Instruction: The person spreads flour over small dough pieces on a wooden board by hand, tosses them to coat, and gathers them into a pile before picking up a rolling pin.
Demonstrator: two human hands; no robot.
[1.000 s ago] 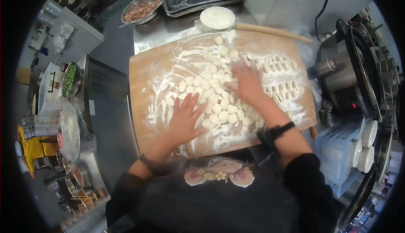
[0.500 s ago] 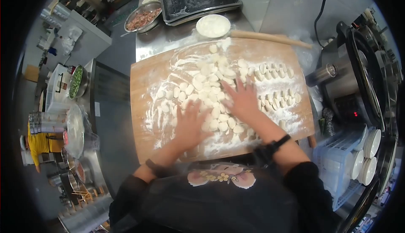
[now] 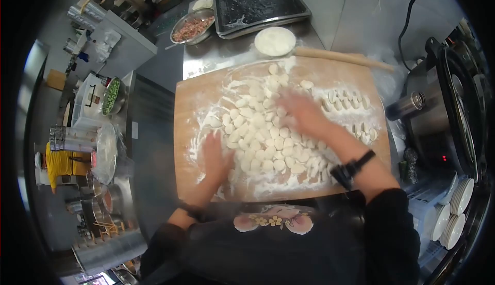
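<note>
A wide spread of small pale dough pieces (image 3: 258, 130) lies on the floured wooden board (image 3: 188, 112). At the left edge of the pieces is my left hand (image 3: 215, 156), low over the flour, its fingers apart and holding nothing. My right hand (image 3: 303, 110), blurred by motion, is over the upper right part of the pieces with its fingers spread. Rows of dough pieces standing on edge (image 3: 345, 100) are to the right of it. Whether either palm touches the dough is hard to tell.
Behind the board are a rolling pin (image 3: 343, 58), a bowl of flour (image 3: 275, 41), black trays (image 3: 260, 4) and a bowl of minced filling (image 3: 193, 28). A large metal cooker (image 3: 428, 115) and stacked plates (image 3: 460, 197) stand right. A person in yellow (image 3: 59, 164) is far left.
The view has shifted, so the board appears farther right. My left hand has moved to the left edge of the pieces. The pieces lie more spread out, and fewer stand in the lower right row.
</note>
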